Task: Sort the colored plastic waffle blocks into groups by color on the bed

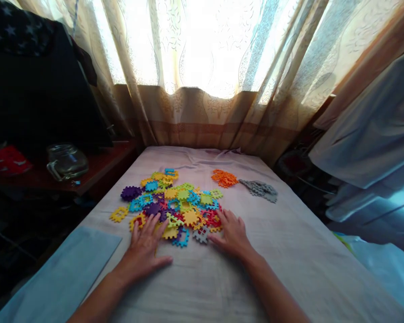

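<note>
A loose heap of toothed plastic puzzle pieces (185, 206) in yellow, blue, purple, green and red lies on the cloth-covered table (202, 287). My left hand (146, 246) rests at the heap's near left side, fingers spread over the edge pieces. At the near right side is my right hand (234, 233), fingers apart, with its thumb by a grey piece (201, 234) and its fingertips by red pieces (212, 218). Neither hand grips a piece. Farther back sit a pile of orange pieces (224, 178) and, right of it, a pile of grey pieces (261, 190).
A pale blue sheet (77, 264) lies at the table's left edge. On a dark red desk (97, 168) at left stand a glass jar (67, 161) and a dark monitor (43, 98). Patterned curtains (195, 112) hang behind; white cloth (373, 121) hangs at right.
</note>
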Tool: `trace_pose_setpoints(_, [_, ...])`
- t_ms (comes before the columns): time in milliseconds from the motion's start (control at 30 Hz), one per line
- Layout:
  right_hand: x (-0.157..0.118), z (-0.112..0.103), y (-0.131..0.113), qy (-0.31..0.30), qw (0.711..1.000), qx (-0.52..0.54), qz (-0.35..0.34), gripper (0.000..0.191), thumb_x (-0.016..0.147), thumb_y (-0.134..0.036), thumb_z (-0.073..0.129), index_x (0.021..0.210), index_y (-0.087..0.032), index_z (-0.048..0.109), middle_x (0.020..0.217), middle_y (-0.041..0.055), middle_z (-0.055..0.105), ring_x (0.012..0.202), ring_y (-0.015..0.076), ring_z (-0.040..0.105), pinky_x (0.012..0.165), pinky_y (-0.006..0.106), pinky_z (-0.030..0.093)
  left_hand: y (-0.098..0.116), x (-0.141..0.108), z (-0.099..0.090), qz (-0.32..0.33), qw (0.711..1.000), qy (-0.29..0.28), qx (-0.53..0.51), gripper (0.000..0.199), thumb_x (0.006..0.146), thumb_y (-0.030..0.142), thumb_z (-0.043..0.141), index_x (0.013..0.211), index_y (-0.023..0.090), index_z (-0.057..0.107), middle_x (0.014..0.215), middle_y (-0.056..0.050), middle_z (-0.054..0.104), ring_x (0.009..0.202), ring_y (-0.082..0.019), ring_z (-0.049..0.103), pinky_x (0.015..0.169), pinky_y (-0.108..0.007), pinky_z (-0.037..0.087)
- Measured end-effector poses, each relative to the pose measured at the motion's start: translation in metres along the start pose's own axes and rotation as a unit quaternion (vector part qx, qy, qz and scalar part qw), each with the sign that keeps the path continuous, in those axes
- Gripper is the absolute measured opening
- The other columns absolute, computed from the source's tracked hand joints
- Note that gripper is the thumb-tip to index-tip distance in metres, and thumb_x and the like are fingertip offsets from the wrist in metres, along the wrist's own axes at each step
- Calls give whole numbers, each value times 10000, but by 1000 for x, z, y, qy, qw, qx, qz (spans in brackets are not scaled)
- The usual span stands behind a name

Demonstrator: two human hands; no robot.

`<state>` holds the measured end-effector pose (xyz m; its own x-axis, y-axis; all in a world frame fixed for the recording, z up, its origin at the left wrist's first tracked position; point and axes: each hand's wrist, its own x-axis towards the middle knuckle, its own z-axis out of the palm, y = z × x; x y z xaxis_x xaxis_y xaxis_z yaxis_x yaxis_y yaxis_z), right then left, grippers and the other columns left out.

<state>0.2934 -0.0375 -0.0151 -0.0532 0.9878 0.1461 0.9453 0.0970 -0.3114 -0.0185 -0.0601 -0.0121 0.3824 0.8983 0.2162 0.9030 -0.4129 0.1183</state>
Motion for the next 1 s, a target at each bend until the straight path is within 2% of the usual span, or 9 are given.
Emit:
trace_pose_setpoints(100, [-11, 14, -21, 7, 999, 20, -43, 752, 778, -526, 646, 1424, -195, 451, 1487, 186, 418, 1380, 365, 359, 1117, 593, 223, 4, 0, 7, -49, 998, 33, 6, 726, 828, 517, 574, 1480, 289, 350, 1559, -122, 330, 1439, -324, 275, 1154, -608, 110])
trace_pose_setpoints(233, [-1, 20, -36, 72, 988, 94, -99, 608, 828, -448, 601, 1379, -214, 498, 1404, 144, 532, 1297, 310, 479, 1089, 542, 320, 14, 25, 5, -90, 994, 60, -19, 639, 857, 499, 541, 1432, 242, 432, 1531, -149, 374, 1421, -323, 313, 1141, -618, 148])
trace_pose_setpoints(367, [19, 6, -20, 143, 975, 166, -34, 355, 892, -343, 470, 1158, -200, 658, 1152, 103, 694, 1073, 230, 630, 954, 402, 470, 11, 32, 3, -100, 985, 133, -55, 527, 891, 483, 487, 1349, 224, 517, 1462, -136, 480, 1381, -304, 383, 1148, -585, 174])
trace_pose_setpoints(467, [21, -3, -9, 130, 976, 174, 4, 295, 877, -313, 478, 1018, -202, 713, 1010, 81, 719, 958, 208, 653, 872, 350, 498, 2, 20, 4, -127, 971, 189, -76, 433, 916, 439, 426, 1257, 222, 581, 1375, -118, 571, 1338, -287, 444, 1129, -538, 254])
trace_pose_setpoints(567, [12, -2, -13, 109, 984, 135, -35, 268, 827, -359, 594, 1012, -214, 724, 1032, 77, 702, 982, 223, 629, 893, 368, 472, -5, 10, 4, -166, 959, 214, -85, 388, 909, 404, 418, 1199, 233, 612, 1316, -106, 619, 1288, -279, 497, 1103, -511, 303])
trace_pose_setpoints(700, [1, 3, -26, 107, 987, 89, -81, 379, 746, -402, 711, 1080, -224, 705, 1120, 91, 670, 1058, 259, 589, 922, 409, 435, -9, 6, 5, -196, 953, 215, -84, 370, 891, 350, 428, 1185, 236, 622, 1297, -98, 635, 1262, -271, 521, 1105, -511, 293])
trace_pose_setpoints(867, [0, 6, -31, 109, 983, 112, -92, 240, 760, -388, 705, 944, -235, 715, 1117, 83, 674, 1068, 254, 587, 928, 406, 427, -5, 8, 5, -213, 960, 170, -70, 359, 869, 298, 445, 1164, 254, 646, 1305, -84, 632, 1276, -295, 506, 1113, -583, 235])
trace_pose_setpoints(1000, [3, 10, -32, 125, 974, 173, -72, 200, 777, -398, 660, 863, -222, 699, 1080, 88, 693, 1051, 262, 605, 918, 417, 441, -4, 9, 4, -211, 962, 158, -69, 328, 867, 296, 462, 1119, 263, 670, 1297, -73, 640, 1290, -293, 489, 1117, -589, 218])
